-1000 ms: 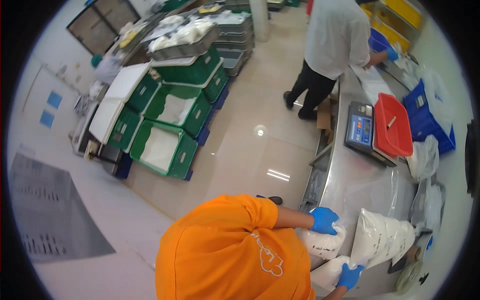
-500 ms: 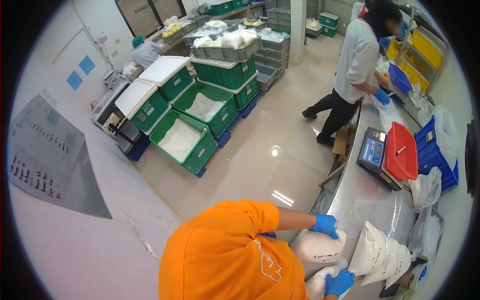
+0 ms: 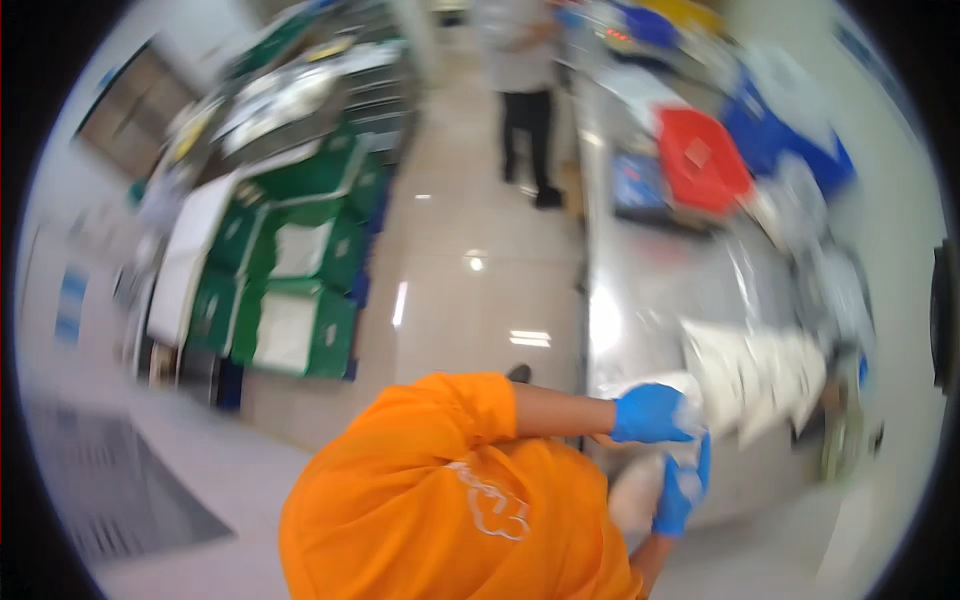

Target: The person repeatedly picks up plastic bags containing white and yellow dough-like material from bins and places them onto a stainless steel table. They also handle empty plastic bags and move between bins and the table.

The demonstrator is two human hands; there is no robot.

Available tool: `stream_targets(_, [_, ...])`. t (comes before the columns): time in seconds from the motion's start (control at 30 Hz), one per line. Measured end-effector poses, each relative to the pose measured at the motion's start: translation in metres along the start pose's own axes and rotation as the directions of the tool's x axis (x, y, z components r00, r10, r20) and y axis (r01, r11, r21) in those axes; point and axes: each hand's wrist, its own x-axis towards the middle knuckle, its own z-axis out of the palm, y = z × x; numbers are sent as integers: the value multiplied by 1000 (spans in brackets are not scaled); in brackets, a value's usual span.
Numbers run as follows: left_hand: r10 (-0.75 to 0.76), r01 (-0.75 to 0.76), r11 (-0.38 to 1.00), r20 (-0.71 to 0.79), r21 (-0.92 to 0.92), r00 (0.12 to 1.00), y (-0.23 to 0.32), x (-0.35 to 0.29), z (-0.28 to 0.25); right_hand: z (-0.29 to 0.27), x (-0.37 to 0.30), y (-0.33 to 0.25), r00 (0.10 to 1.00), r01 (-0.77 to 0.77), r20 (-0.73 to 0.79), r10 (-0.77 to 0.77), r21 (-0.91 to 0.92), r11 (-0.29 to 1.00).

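Both my hands wear blue gloves and meet close together over the near end of a steel table (image 3: pixel 660 275). A filled plastic bag of whitish powder (image 3: pixel 637 492) sits against my front at the table edge. My right hand (image 3: pixel 680 495) closes round its upper part, thumb raised. My left hand (image 3: pixel 652 413) is bent over the gathered plastic at the top, its fingertips smeared by motion. Just beyond my left hand shows another pale filled bag (image 3: pixel 655 383), partly covered by it. To the right of my hands, several white filled bags (image 3: pixel 755 375) lean together in a row.
Farther up the table are a scale (image 3: pixel 640 185), a red tray (image 3: pixel 703 160) and a blue crate (image 3: pixel 790 130) with clear plastic. A co-worker (image 3: pixel 520 60) stands beyond at the table's left side. Green bins (image 3: pixel 335 325) with white contents stand left across the floor.
My view has swung right and blurs. My left hand has come off the farther bag to the nearer one's top, beside my right hand. The co-worker has turned.
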Motion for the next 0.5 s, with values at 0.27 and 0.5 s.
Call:
stream_targets(0.27, [-104,162,987,689,-20,717,8,15,14,0,-23,14,977,100,207,-44,-265,959])
stream_targets(0.5, [100,-212,909,305,359,947,26,187,-8,19,-37,45,999,35,-19,-45,-358,933])
